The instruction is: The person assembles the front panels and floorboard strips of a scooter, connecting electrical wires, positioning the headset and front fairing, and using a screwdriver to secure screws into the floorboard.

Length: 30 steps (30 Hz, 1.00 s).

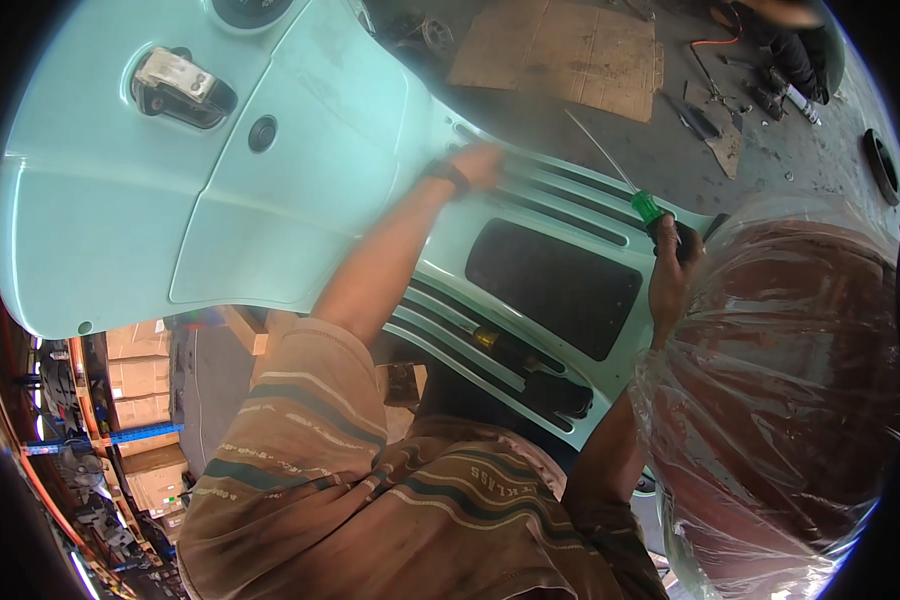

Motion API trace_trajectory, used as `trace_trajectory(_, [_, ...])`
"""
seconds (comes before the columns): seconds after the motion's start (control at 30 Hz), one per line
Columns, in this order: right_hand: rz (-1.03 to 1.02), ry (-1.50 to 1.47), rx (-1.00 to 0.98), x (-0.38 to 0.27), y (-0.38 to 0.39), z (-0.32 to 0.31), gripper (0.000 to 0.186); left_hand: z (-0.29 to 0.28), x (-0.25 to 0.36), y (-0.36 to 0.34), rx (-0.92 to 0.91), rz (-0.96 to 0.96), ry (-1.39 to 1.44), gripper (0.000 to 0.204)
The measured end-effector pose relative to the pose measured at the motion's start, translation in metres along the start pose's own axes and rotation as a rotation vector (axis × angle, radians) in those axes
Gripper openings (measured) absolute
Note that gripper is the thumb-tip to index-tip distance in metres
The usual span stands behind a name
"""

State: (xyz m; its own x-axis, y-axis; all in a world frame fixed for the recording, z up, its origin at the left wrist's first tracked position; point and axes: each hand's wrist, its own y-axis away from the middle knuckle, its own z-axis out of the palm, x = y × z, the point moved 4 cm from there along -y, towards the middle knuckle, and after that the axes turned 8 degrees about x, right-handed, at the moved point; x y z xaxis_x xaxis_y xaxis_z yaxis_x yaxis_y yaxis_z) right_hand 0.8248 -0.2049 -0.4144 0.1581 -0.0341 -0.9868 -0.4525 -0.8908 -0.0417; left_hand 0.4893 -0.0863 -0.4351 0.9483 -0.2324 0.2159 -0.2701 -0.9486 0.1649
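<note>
My right hand (pixel 670 265) is closed round the green and black handle of a screwdriver (pixel 647 207). Its long thin shaft points up and to the left, over the far edge of a mint-green scooter floorboard (pixel 448 262). At that board's far left, close to where it meets the green front shield (pixel 300 210), is my left hand (pixel 480 167). It is blurred and its fingers are hidden, so what it touches cannot be made out. A second tool with a yellow and black handle (pixel 485 338) lies along the near slots, beside a black object (pixel 558 394).
A brown seat (pixel 790 370) wrapped in clear plastic stands at the right. Beyond the scooter, flattened cardboard (pixel 560 55) and scattered tools (pixel 700 120) lie on the grey floor. Another person's blurred hand (pixel 788 12) shows at the top right. Shelves with cardboard boxes (pixel 140 380) stand lower left.
</note>
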Motion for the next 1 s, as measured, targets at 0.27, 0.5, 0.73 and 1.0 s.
trace_trajectory(0.27, [-0.038,0.100,0.062,-0.004,0.002,0.000,0.055,-0.017,-0.007,-0.009,-0.103,-0.445,1.452,0.018])
trace_trajectory(0.5, [-0.016,0.121,0.028,-0.010,0.007,0.001,0.057,-0.034,0.000,-0.004,-0.095,-0.231,0.951,0.016])
trace_trajectory(0.73, [-0.060,0.062,0.002,-0.008,0.003,0.000,0.052,-0.018,0.018,0.027,-0.145,0.113,-0.123,0.029])
trace_trajectory(1.0, [-0.066,0.024,0.007,-0.015,0.004,0.001,0.047,-0.025,0.029,0.030,-0.162,0.137,-0.121,0.024])
